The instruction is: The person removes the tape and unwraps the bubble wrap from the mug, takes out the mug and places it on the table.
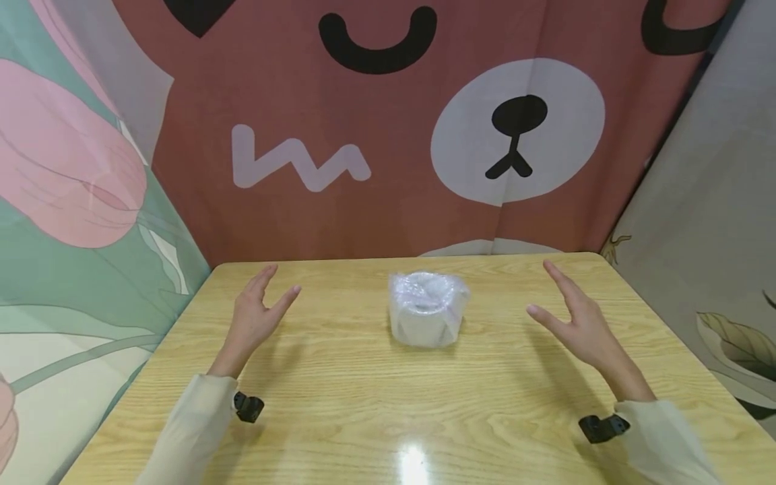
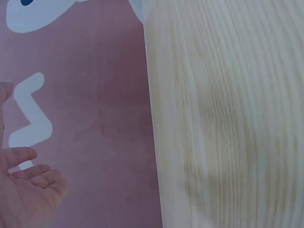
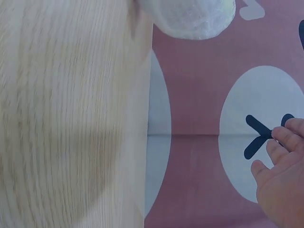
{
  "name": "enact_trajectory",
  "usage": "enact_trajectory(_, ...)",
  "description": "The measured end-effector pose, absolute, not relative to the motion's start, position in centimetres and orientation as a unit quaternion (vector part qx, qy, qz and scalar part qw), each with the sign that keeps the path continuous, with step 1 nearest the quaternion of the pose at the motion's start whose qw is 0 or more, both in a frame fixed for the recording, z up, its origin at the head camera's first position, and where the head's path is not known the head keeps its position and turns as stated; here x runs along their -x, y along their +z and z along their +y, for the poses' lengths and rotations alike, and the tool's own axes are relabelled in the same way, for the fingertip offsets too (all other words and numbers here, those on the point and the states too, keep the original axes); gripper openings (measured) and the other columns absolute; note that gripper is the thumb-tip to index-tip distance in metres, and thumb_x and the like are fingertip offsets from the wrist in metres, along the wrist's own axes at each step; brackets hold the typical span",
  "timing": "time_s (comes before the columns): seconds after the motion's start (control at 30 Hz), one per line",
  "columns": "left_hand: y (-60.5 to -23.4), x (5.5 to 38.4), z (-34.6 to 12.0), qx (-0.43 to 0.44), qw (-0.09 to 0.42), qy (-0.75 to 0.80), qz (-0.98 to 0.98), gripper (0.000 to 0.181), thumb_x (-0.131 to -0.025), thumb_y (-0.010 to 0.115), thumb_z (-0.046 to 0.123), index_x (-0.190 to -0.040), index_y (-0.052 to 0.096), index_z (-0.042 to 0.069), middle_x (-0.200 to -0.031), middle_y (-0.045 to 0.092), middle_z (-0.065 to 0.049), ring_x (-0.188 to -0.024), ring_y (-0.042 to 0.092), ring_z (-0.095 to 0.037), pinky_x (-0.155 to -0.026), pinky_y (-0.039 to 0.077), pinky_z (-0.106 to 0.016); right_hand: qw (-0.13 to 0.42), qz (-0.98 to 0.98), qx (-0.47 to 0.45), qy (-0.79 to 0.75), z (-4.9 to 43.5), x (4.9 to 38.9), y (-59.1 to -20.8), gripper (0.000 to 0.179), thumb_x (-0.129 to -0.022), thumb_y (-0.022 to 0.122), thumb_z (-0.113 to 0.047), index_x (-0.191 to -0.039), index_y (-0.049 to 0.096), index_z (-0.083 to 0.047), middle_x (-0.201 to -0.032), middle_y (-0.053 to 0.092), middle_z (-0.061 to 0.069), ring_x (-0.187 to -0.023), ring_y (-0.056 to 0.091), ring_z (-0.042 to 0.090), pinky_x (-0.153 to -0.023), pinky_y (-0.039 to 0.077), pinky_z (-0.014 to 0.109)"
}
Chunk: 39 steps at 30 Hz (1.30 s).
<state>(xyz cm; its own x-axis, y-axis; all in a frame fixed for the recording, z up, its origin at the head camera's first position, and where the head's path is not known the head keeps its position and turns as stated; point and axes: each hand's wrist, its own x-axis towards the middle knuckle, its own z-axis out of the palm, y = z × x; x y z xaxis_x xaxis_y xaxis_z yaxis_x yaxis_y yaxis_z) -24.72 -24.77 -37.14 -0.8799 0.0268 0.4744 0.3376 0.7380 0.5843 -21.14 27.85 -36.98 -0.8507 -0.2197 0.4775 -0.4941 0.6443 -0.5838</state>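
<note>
A white round object wrapped in clear bubble wrap (image 1: 427, 311) stands on the wooden table (image 1: 364, 404), a little right of its middle; a hollow shows in its top, but the wrapping hides its exact kind. To the left, my left hand (image 1: 257, 316) hovers over the table with thumb and fingers spread, touching nothing. On the other side my right hand (image 1: 578, 327) is likewise held up, thumb apart from the fingers, away from the wrapped object. The right wrist view catches part of the wrapped object (image 3: 194, 16) at its top edge. Both palms face inward.
Behind the table's far edge hangs a reddish curtain (image 1: 388, 222) with a cartoon bear print. A floral cloth (image 1: 79, 283) hangs at the left, and a grey one (image 1: 697, 222) at the right. Each wrist carries a small black camera (image 1: 248, 407).
</note>
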Motion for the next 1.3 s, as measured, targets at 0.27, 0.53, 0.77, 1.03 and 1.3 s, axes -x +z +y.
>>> enact_trajectory(0.27,-37.2,24.7,-24.4,0.098,0.223,-0.384,-0.891,0.069,-0.094,0.063,0.037,-0.144,0.040,-0.005,-0.145,0.039,-0.025,-0.132,0.038,-0.042,-0.099,0.040,-0.056,0.191,-0.880,-0.192,0.391,27.1,21.2,-36.9,0.079,-0.093,0.064,-0.021,-0.156,0.017,-0.028,-0.157,0.021,0.013,-0.140,0.020,0.043,-0.097,0.024,0.074)
enact_trajectory(0.53,-37.1,24.7,-23.2,0.076,0.210,-0.456,-0.862,0.066,-0.095,0.063,0.038,-0.144,0.042,-0.002,-0.145,0.042,-0.021,-0.132,0.041,-0.036,-0.104,0.038,-0.047,0.200,-0.860,-0.203,0.424,26.3,21.2,-37.0,0.079,-0.091,0.066,-0.014,-0.156,0.021,-0.019,-0.158,0.021,0.013,-0.140,0.021,0.042,-0.107,0.020,0.064)
enact_trajectory(0.77,-37.3,24.9,-22.5,0.063,0.229,-0.494,-0.836,0.059,-0.095,0.063,0.035,-0.140,0.049,0.000,-0.142,0.047,-0.019,-0.129,0.046,-0.033,-0.103,0.039,-0.045,0.196,-0.851,-0.212,0.440,25.6,21.5,-37.7,0.081,-0.090,0.068,-0.010,-0.156,0.021,-0.016,-0.158,0.021,0.012,-0.139,0.023,0.042,-0.113,0.018,0.046)
enact_trajectory(1.03,-37.6,25.2,-21.5,0.061,0.244,-0.551,-0.796,0.047,-0.095,0.065,0.026,-0.131,0.057,-0.004,-0.134,0.054,-0.020,-0.121,0.054,-0.031,-0.094,0.048,-0.033,0.197,-0.838,-0.224,0.456,24.6,21.9,-37.9,0.084,-0.088,0.070,-0.006,-0.156,0.021,-0.015,-0.158,0.021,0.012,-0.141,0.022,0.036,-0.113,0.020,0.046)
enact_trajectory(1.3,-37.0,25.3,-20.2,0.068,0.243,-0.585,-0.771,0.040,-0.095,0.065,0.022,-0.125,0.062,-0.004,-0.125,0.061,-0.020,-0.111,0.061,-0.027,-0.081,0.049,-0.013,0.190,-0.832,-0.227,0.470,23.8,22.3,-37.8,0.086,-0.087,0.071,-0.004,-0.155,0.021,-0.017,-0.158,0.021,0.007,-0.143,0.019,0.026,-0.105,0.020,0.011)
